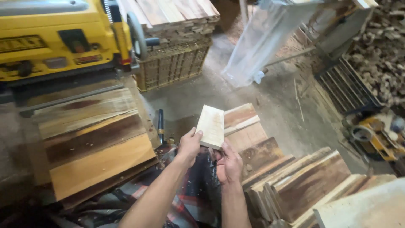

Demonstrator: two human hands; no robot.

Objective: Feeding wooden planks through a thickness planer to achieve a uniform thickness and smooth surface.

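Both hands hold one small pale wood block (211,126) up in front of the person. Left hand (190,145) pinches its lower left edge, thumb on the face. Right hand (229,162) grips the bottom right corner from beneath; its fingers appear curled, partly hidden. Left of the left hand: planks (90,139) below a yellow planer (59,38). Right of the right hand: stacked boards (295,181).
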